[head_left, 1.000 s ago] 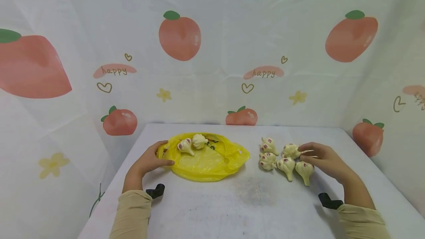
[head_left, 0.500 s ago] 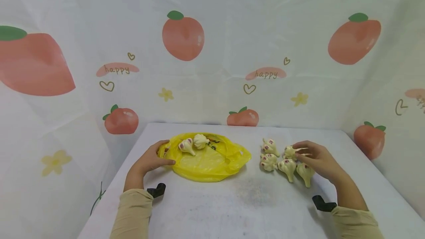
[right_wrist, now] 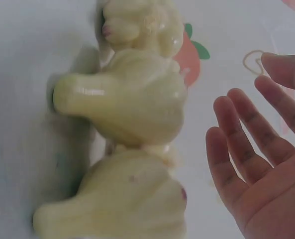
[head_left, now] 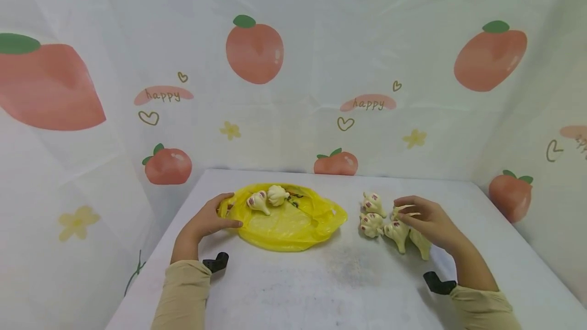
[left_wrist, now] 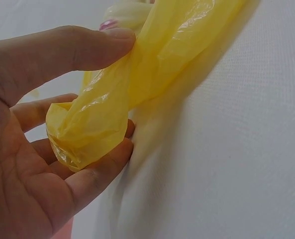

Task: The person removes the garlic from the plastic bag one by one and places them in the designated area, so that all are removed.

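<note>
A yellow plastic bag point(head_left: 284, 230) lies spread on the table, two garlic bulbs point(head_left: 258, 201) on its left part. My left hand point(head_left: 202, 223) holds the bag's left edge; in the left wrist view the gathered plastic point(left_wrist: 100, 119) sits between thumb and curved fingers. Several more garlic bulbs point(head_left: 372, 203) form a cluster on the right. Over that cluster is my right hand point(head_left: 433, 223), partly covering the rear bulb. In the right wrist view, its loosely spread fingers point(right_wrist: 229, 117) stand apart from the nearest garlic bulbs point(right_wrist: 132, 99), with nothing in them.
The white table point(head_left: 293, 289) has a grey smudge between bag and cluster. A white printed curtain point(head_left: 293, 131) encloses the back and sides. Black wrist-mounted pieces point(head_left: 439, 283) jut from both sleeves. A thin dark green cord point(head_left: 135, 274) hangs at the left.
My right hand has shifted left over the garlic cluster, covering more of the rear bulb. The left hand and the bag stay put; the head view has turned slightly.
</note>
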The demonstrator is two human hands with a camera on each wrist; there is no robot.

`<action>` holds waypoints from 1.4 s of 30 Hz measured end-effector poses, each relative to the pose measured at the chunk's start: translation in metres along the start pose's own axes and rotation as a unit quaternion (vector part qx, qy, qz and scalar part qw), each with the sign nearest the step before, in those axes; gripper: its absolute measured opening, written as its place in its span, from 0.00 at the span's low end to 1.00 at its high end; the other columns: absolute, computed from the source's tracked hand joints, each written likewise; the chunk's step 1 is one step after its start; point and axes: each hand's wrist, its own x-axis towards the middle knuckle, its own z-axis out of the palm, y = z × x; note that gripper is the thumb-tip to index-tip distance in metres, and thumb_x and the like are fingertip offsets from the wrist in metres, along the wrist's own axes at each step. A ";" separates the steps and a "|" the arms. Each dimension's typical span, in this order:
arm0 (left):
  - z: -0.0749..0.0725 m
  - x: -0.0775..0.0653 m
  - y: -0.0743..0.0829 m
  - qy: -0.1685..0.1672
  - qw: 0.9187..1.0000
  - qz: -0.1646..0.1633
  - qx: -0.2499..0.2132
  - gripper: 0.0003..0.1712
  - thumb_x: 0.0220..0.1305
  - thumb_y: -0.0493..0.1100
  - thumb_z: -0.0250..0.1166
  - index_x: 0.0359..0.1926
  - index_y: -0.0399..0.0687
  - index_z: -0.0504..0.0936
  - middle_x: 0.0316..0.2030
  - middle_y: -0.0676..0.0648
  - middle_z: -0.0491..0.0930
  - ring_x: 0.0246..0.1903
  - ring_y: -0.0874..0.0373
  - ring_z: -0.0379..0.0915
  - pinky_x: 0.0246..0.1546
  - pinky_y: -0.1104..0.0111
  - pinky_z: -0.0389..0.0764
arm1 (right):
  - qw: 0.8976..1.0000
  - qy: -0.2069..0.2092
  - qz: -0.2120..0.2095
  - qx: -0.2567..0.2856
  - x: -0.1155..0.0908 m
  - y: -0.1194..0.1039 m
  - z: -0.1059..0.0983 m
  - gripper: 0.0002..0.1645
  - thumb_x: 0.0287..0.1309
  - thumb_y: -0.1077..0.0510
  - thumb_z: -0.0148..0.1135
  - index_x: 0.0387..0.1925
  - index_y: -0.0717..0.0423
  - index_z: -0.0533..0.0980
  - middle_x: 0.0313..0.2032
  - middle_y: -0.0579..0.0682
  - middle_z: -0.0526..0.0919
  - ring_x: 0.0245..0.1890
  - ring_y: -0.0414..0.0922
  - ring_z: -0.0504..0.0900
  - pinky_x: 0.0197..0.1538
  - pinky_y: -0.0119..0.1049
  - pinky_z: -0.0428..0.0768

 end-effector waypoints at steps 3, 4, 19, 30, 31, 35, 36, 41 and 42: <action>-0.001 0.000 0.001 0.002 1.000 0.004 -0.001 0.60 0.55 0.56 0.82 0.82 0.47 0.59 0.81 0.32 0.57 0.78 0.32 0.55 0.77 0.33 0.60 | 1.000 -0.009 0.000 0.011 0.004 -0.003 0.005 0.19 0.72 0.63 0.66 0.61 0.61 0.79 0.58 0.63 0.83 0.52 0.39 0.86 0.51 0.27 0.86; -0.001 0.000 0.001 0.003 1.000 0.004 -0.002 0.60 0.55 0.56 0.82 0.82 0.47 0.59 0.81 0.32 0.57 0.78 0.32 0.55 0.77 0.33 0.60 | 1.000 -0.012 0.002 0.012 0.005 -0.004 0.006 0.19 0.72 0.62 0.66 0.62 0.60 0.79 0.59 0.63 0.82 0.52 0.38 0.86 0.51 0.27 0.86; -0.004 -0.008 -0.003 0.000 1.000 -0.007 -0.022 0.60 0.56 0.56 0.81 0.82 0.49 0.59 0.81 0.33 0.56 0.77 0.33 0.56 0.76 0.34 0.63 | 0.997 -0.043 -0.024 0.052 0.027 -0.031 0.045 0.20 0.71 0.63 0.67 0.62 0.62 0.79 0.59 0.65 0.83 0.54 0.56 0.87 0.56 0.29 0.85; 0.001 -0.008 -0.007 -0.003 0.995 -0.015 -0.096 0.59 0.56 0.53 0.82 0.83 0.52 0.59 0.81 0.35 0.56 0.73 0.37 0.58 0.76 0.38 0.66 | 0.994 -0.055 -0.072 0.057 0.054 -0.048 0.061 0.18 0.74 0.62 0.64 0.61 0.56 0.80 0.61 0.58 0.84 0.55 0.54 0.87 0.59 0.34 0.86; 0.001 -0.008 -0.007 -0.003 0.995 -0.016 -0.096 0.59 0.56 0.53 0.82 0.83 0.52 0.59 0.81 0.35 0.55 0.73 0.37 0.58 0.76 0.39 0.66 | 0.994 -0.058 -0.074 0.063 0.057 -0.051 0.064 0.18 0.74 0.62 0.64 0.61 0.55 0.80 0.62 0.58 0.84 0.56 0.57 0.86 0.59 0.35 0.86; 0.000 -0.008 -0.006 -0.002 0.995 -0.015 -0.095 0.60 0.56 0.52 0.82 0.83 0.52 0.59 0.81 0.35 0.55 0.73 0.37 0.58 0.75 0.40 0.67 | 0.991 -0.063 -0.082 0.084 0.069 -0.066 0.074 0.18 0.73 0.61 0.65 0.61 0.56 0.80 0.62 0.58 0.83 0.57 0.58 0.86 0.61 0.39 0.86; 0.000 -0.008 -0.006 -0.002 0.995 -0.015 -0.096 0.60 0.56 0.52 0.82 0.83 0.52 0.59 0.81 0.34 0.55 0.73 0.37 0.58 0.75 0.40 0.67 | 0.990 -0.063 -0.083 0.091 0.072 -0.069 0.077 0.18 0.73 0.61 0.65 0.61 0.56 0.80 0.62 0.58 0.83 0.57 0.58 0.86 0.62 0.40 0.85; 0.002 -0.007 -0.004 -0.006 0.995 -0.018 -0.101 0.59 0.56 0.52 0.82 0.83 0.53 0.59 0.82 0.34 0.54 0.73 0.37 0.58 0.75 0.40 0.67 | 0.987 -0.064 -0.080 0.120 0.083 -0.080 0.092 0.17 0.73 0.61 0.65 0.61 0.57 0.80 0.62 0.58 0.83 0.58 0.57 0.86 0.62 0.42 0.85; 0.002 -0.007 -0.004 -0.006 0.995 -0.019 -0.101 0.59 0.56 0.52 0.82 0.83 0.53 0.59 0.82 0.34 0.54 0.74 0.37 0.58 0.75 0.39 0.67 | 0.987 -0.063 -0.080 0.126 0.085 -0.081 0.095 0.18 0.73 0.61 0.65 0.61 0.57 0.80 0.62 0.58 0.83 0.58 0.56 0.85 0.62 0.41 0.85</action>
